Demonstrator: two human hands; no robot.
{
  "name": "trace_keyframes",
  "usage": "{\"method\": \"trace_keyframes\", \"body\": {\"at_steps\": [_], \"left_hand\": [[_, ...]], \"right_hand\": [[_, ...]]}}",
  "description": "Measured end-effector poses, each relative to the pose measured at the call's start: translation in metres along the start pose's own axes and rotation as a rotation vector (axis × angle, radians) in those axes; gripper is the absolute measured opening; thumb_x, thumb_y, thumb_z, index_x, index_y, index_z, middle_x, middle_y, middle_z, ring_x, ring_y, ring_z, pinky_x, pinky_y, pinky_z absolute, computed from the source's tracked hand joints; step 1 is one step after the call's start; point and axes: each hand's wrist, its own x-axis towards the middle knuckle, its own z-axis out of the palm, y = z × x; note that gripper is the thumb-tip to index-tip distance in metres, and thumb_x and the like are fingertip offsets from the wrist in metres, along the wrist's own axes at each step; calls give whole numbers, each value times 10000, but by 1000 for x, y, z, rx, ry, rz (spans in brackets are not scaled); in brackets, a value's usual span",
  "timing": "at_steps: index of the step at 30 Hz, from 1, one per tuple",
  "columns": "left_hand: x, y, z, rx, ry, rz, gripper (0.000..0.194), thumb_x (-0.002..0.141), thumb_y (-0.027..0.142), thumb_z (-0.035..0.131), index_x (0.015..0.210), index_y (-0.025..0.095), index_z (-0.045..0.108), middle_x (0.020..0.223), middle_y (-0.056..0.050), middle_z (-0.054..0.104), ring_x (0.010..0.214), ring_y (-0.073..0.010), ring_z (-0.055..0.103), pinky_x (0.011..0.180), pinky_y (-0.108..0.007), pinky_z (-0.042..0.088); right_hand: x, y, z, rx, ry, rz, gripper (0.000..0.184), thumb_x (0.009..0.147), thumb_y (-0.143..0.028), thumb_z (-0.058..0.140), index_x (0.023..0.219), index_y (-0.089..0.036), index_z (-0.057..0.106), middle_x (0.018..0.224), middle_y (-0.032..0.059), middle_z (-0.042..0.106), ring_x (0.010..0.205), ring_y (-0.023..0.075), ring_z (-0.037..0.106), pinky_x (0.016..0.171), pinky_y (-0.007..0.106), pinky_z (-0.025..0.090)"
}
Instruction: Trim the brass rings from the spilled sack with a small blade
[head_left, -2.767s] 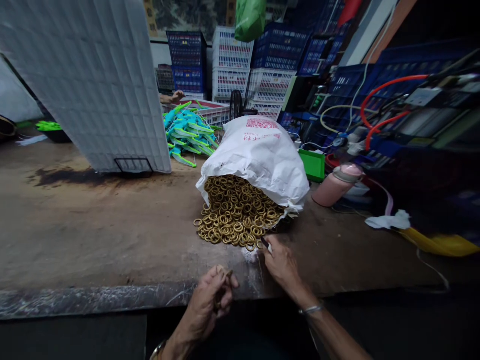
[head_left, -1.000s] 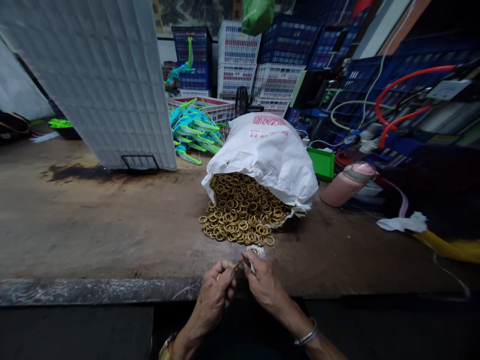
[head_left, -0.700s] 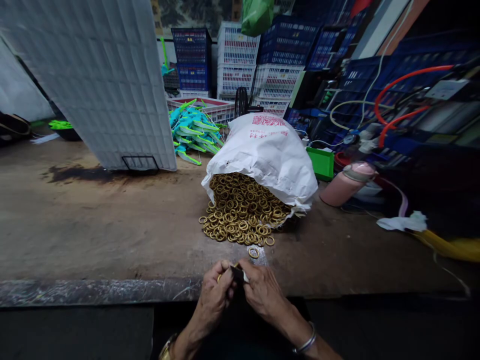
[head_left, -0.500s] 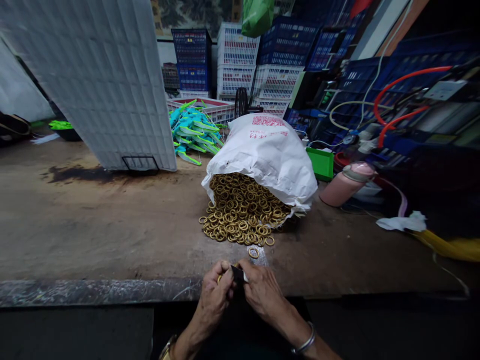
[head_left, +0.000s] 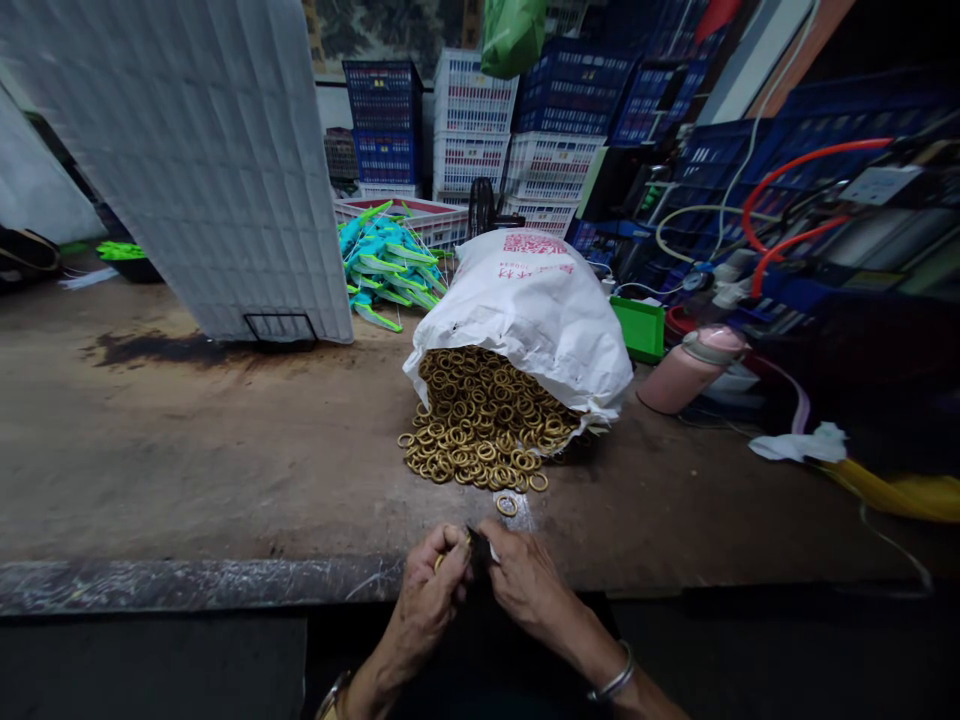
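Both hands are close together at the table's front edge. My left hand (head_left: 435, 585) pinches a gold-coloured ring (head_left: 439, 563), mostly covered by the fingers. My right hand (head_left: 529, 578) is closed around what looks like a small knife (head_left: 479, 545), its dark blade angled toward the ring; a bit of white shows by the fingers. Whether the blade touches the ring I cannot tell. Just beyond the hands lies a single loose ring (head_left: 507, 505). Behind it, a heap of gold-coloured rings (head_left: 480, 455) spills from the mouth of a white sack (head_left: 532, 310).
A tall white ribbed panel (head_left: 225, 180) stands on the table (head_left: 187, 450) at left. Turquoise and lime pieces (head_left: 390, 260) are piled behind the sack. To the right are a pink bottle (head_left: 690, 370) and a green tray (head_left: 639, 328). Stacked crates (head_left: 472, 110) fill the back.
The dark blade has turned a little between the hands and shows narrower. Both hands keep almost the same place, and the ring heap looks unchanged.
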Motion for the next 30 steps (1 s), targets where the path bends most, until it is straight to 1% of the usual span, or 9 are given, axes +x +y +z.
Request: {"method": "trace_keyframes", "body": {"at_steps": [4,6,11,15,18,22,25,28,30], "left_hand": [[-1,-1,-3,-5,-65,35,325,759,477,538,680,183,424,544,68,402,423,-38,305,395,-161,215],[-3,-1,-3,-17,-87,35,323,765,471,535,681,180,426,539,69,402,416,-34,300,390,-160,213],[-13,6,-3,-95,-153,-37,302,750,453,573,716,175,461,512,62,450,377,-31,331,359,-152,203],[-11,13,-5,-350,-137,-85,274,753,426,580,726,182,458,581,53,484,381,-26,337,352,-148,206],[-5,14,-7,-421,-93,-82,274,775,422,551,730,158,495,670,23,506,430,-28,358,365,-150,235],[-2,11,-7,-406,-61,-56,263,765,399,561,718,145,512,719,-6,545,441,-32,371,365,-159,248],[-1,9,-7,-452,-70,-66,186,751,345,569,796,177,504,713,4,567,416,-38,381,358,-162,248],[1,7,-9,-521,-84,-116,235,728,299,588,922,185,521,692,12,558,428,-46,402,359,-158,250],[2,6,-11,-579,-90,-148,224,721,298,601,887,159,544,711,-2,557,471,-52,434,370,-152,259]], "right_hand": [[0,-2,-3,158,-64,-72,208,712,-90,363,781,-197,528,655,-1,598,586,122,515,530,215,290],[0,1,-3,162,-82,-89,207,719,-92,365,769,-200,534,644,-6,598,576,120,512,517,213,280],[2,21,-8,-140,38,93,249,709,-82,396,857,-188,566,626,23,604,565,147,529,507,241,238],[6,34,-16,-147,195,202,240,768,-122,390,934,-194,548,710,43,644,636,167,583,543,242,281],[9,39,-15,-164,290,210,189,810,-209,410,952,-200,535,750,47,655,649,178,596,554,244,302],[12,40,-6,-226,308,166,190,829,-292,445,991,-220,512,876,43,653,722,186,604,565,245,306],[14,38,-3,-250,290,167,184,822,-267,464,994,-221,510,941,44,638,770,189,599,580,248,306],[14,38,-3,-248,282,180,168,805,-214,470,963,-216,524,922,41,632,762,178,587,583,245,305],[13,39,-3,-237,288,168,188,784,-157,461,950,-209,533,933,46,622,763,169,576,591,243,310]]}}
